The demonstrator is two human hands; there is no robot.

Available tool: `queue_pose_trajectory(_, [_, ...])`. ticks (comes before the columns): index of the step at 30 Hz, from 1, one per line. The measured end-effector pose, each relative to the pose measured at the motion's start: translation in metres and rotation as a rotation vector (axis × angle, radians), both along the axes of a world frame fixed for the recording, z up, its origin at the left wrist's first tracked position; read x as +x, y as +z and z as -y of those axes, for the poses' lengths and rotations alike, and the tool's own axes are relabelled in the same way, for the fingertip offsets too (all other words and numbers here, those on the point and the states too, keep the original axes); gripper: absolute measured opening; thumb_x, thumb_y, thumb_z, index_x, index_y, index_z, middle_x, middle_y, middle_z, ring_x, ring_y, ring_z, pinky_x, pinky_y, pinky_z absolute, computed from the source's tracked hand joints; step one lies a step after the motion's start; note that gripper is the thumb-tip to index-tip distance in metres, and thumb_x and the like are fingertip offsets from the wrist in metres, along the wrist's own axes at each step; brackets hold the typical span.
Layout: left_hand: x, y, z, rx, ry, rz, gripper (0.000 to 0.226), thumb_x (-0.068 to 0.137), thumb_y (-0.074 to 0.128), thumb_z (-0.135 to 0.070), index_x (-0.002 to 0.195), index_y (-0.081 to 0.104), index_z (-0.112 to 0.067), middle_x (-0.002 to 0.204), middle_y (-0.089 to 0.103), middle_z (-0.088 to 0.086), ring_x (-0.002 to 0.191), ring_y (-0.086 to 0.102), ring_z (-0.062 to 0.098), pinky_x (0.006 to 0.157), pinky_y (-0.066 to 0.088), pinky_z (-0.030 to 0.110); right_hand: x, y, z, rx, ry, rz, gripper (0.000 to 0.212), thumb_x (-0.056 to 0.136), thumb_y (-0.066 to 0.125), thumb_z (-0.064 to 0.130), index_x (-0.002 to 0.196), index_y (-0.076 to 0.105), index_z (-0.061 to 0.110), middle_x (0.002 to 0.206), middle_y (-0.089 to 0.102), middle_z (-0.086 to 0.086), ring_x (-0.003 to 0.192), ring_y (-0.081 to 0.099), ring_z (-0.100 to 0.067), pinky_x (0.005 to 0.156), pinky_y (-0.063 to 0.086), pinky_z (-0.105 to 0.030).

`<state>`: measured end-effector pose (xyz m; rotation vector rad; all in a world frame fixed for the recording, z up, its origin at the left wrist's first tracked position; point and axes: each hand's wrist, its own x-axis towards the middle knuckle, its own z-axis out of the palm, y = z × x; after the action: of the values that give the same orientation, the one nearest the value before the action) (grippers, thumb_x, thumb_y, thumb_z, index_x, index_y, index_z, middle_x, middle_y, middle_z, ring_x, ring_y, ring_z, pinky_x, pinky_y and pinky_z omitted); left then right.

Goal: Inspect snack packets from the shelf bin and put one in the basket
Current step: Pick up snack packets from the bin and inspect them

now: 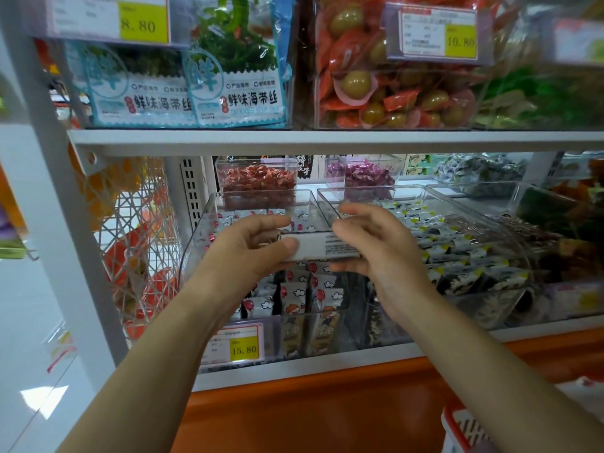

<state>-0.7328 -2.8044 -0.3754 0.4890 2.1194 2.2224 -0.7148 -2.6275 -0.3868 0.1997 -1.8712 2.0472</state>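
A small white snack packet (pixel 315 246) with fine black print is held level in front of the clear shelf bin (pixel 209 220). My left hand (pixel 248 246) pinches its left end, thumb on the front. My right hand (pixel 369 243) covers its right end, fingers partly spread; its grip on the packet is partly hidden. The bin holds several white packets (pixel 294 295) printed with red balloons and clouds. A corner of the red and white basket (pixel 457 429) shows at the bottom right, below my right forearm.
A neighbouring clear bin (pixel 457 243) holds black and white packets. Small tubs of red (pixel 258 181) and purple (pixel 366 174) sweets stand behind. A price tag (pixel 235 344) reads 15.80. The upper shelf (pixel 327 138) carries seaweed bags. An orange ledge (pixel 294 413) runs below.
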Motion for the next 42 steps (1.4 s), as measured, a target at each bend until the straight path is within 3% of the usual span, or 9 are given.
queue_pose_trajectory(4, [0.003,0.0,-0.003,-0.125,0.01,-0.101,0.037,0.081,0.068,-0.01,0.112,0.061,-0.03,0.105,0.065,0.0,0.089,0.068,0.014,0.073,0.053,0.015,0.001,0.0,0.004,0.083,-0.114,-0.013,0.009,0.083,0.068,0.017,0.077,0.069,0.01,0.08,0.066,-0.009,0.068,0.067,-0.013,0.052,0.056,-0.029])
queue_pose_trajectory(9, [0.007,0.001,-0.008,-0.212,-0.025,-0.188,0.04,0.081,0.067,-0.008,0.111,0.059,-0.032,0.104,0.062,-0.002,0.089,0.066,0.015,0.073,0.054,0.015,-0.002,-0.001,0.002,0.145,-0.29,-0.033,0.023,0.082,0.069,0.021,0.071,0.067,0.001,0.077,0.065,-0.021,0.077,0.063,-0.039,0.068,0.055,-0.054])
queue_pose_trajectory(14, [-0.003,-0.008,-0.005,-0.079,-0.001,-0.006,0.024,0.087,0.061,-0.011,0.109,0.063,-0.021,0.106,0.065,0.005,0.086,0.07,0.014,0.071,0.054,0.017,-0.002,-0.004,-0.004,0.087,-0.021,0.023,0.008,0.083,0.068,0.019,0.087,0.07,0.013,0.093,0.066,-0.01,0.079,0.069,-0.019,0.065,0.059,-0.032])
queue_pose_trajectory(18, [-0.013,-0.011,-0.003,-0.004,0.107,0.117,0.02,0.089,0.059,-0.017,0.105,0.063,-0.007,0.102,0.066,0.011,0.077,0.07,0.014,0.065,0.056,0.02,-0.005,-0.006,-0.011,0.229,0.136,0.038,0.035,0.079,0.07,0.004,0.107,0.064,0.024,0.111,0.063,-0.006,0.087,0.07,-0.017,0.076,0.058,-0.029])
queue_pose_trajectory(22, [-0.029,-0.009,-0.004,-0.359,0.35,-0.125,0.032,0.093,0.051,-0.032,0.118,0.056,-0.012,0.102,0.063,0.0,0.077,0.062,0.015,0.061,0.049,0.023,-0.017,0.003,-0.016,0.183,-0.028,0.016,0.019,0.082,0.068,0.008,0.096,0.065,0.019,0.099,0.064,-0.007,0.077,0.071,-0.014,0.057,0.059,-0.027])
queue_pose_trajectory(25, [-0.06,-0.007,-0.011,-0.676,0.453,-0.314,0.032,0.096,0.048,-0.023,0.122,0.057,-0.007,0.116,0.061,0.009,0.098,0.057,0.022,0.076,0.048,0.027,-0.04,0.014,-0.022,0.108,-0.164,0.013,0.022,0.082,0.068,0.008,0.103,0.061,0.005,0.092,0.065,-0.006,0.067,0.07,-0.013,0.05,0.057,-0.024])
queue_pose_trajectory(32, [-0.132,-0.023,-0.039,-1.617,0.095,-0.306,0.046,0.099,0.022,-0.037,0.138,0.035,-0.016,0.153,0.021,0.008,0.142,0.009,0.031,0.109,0.011,0.065,-0.107,0.022,-0.019,0.216,-0.264,0.049,0.035,0.084,0.068,0.007,0.113,0.051,-0.003,0.113,0.058,-0.021,0.089,0.066,-0.028,0.056,0.059,-0.026])
queue_pose_trajectory(39, [-0.141,-0.034,-0.036,-1.561,0.098,-0.294,0.054,0.097,0.022,-0.048,0.14,0.038,-0.018,0.15,0.031,0.008,0.14,0.019,0.032,0.112,0.007,0.057,-0.15,0.025,-0.001,0.527,-0.247,-0.027,0.026,0.08,0.069,0.007,0.099,0.052,0.003,0.087,0.056,-0.006,0.091,0.062,-0.031,0.079,0.055,-0.047])
queue_pose_trajectory(42, [-0.135,-0.032,-0.031,-1.577,0.081,-0.326,0.05,0.098,0.024,-0.044,0.137,0.042,-0.017,0.148,0.033,0.006,0.138,0.019,0.031,0.112,0.007,0.056,-0.165,0.026,0.01,0.726,-0.219,-0.035,0.026,0.082,0.068,0.008,0.101,0.051,0.006,0.091,0.053,-0.005,0.081,0.056,-0.02,0.058,0.053,-0.019])
